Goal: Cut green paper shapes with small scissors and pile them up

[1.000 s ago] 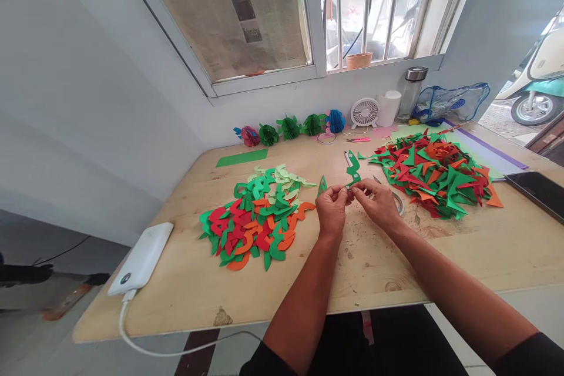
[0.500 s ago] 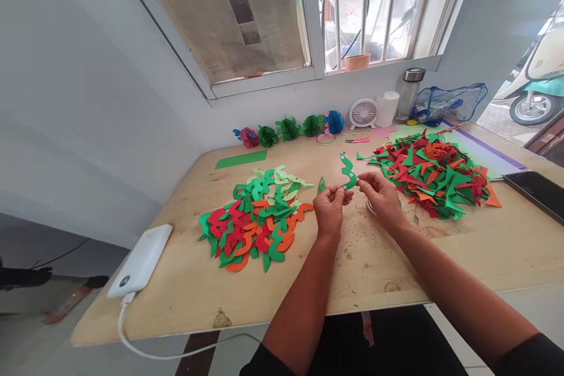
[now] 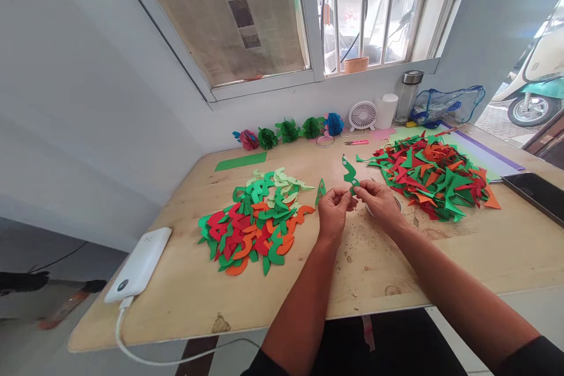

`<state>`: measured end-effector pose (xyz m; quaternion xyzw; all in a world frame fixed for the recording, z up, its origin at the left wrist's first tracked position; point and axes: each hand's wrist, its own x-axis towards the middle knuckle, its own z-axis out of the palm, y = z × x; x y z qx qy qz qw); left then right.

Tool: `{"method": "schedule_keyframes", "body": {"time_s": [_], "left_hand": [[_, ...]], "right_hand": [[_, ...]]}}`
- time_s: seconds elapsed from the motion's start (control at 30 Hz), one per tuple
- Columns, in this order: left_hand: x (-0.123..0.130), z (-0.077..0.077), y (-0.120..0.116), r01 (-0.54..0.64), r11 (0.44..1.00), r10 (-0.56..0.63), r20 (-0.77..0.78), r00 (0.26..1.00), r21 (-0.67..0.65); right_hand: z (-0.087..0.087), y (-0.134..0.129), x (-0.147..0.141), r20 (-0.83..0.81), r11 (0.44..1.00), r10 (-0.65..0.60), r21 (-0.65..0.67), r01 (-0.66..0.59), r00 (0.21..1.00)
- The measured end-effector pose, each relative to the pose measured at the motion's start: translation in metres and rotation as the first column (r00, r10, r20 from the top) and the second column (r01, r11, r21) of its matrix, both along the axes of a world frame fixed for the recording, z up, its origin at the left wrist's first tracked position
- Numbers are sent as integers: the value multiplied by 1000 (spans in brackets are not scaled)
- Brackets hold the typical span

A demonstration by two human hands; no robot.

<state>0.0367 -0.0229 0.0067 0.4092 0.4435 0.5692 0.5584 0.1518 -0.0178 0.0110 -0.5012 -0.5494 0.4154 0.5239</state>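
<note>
Power bank: the white power bank (image 3: 138, 264) lies at your far left on the worktop (image 3: 176, 299), a white cable (image 3: 120, 329) plugged into its near end.
Cut shapes: a loose heap of curvy paper shapes (image 3: 255, 223) in green, red and orange spreads left of your hands.
Left hand: your left hand (image 3: 333, 211) pinches narrowly at the lower end of the green wavy piece; a small green scrap (image 3: 321, 192) shows just beyond your knuckles, and you cannot tell whether they touch.
Green wavy piece: the green wavy piece (image 3: 349, 171) stands up from your fingertips, between the two heaps, with small pale patches on it.
Right hand: your right hand (image 3: 379, 204) pinches the same lower end, thumb and finger close together; a round roll (image 3: 400, 205) sits partly hidden behind it.
Offcuts: a heap of pointed offcuts (image 3: 436, 173) lies to your right.
Phone: a dark phone (image 3: 535, 194) lies at the far right.
</note>
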Motion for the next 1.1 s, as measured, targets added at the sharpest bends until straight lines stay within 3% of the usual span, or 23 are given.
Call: {"method": "schedule_keyframes", "body": {"time_s": [0.23,0.37,0.63,0.8,0.9,1.0,1.1], "left_hand": [[-1,1,0,33,999,-33,-30,999,3],[-2,0,1,5,1000,-5,7,1000,-13],[-1,-5,2,70,997,-68,-61,996,34],[-8,-11,8,-20,997,34,-201,979,72],[-26,-15,17,-170,971,226,-417,880,167],[-43,-16,22,-275,930,367,-643,672,243],[-50,-12,22,-240,930,358,-829,429,277]], "right_hand": [[3,0,1,-2,999,-53,4,53,999],[5,-1,3,6,1000,-27,4,27,1000],[5,0,3,1,999,-35,6,35,999],[3,3,7,-5,994,-105,8,105,994],[-2,8,12,15,986,-167,4,167,986],[-11,15,19,126,976,-219,39,216,968],[-19,21,26,204,964,-266,53,260,942]]}}
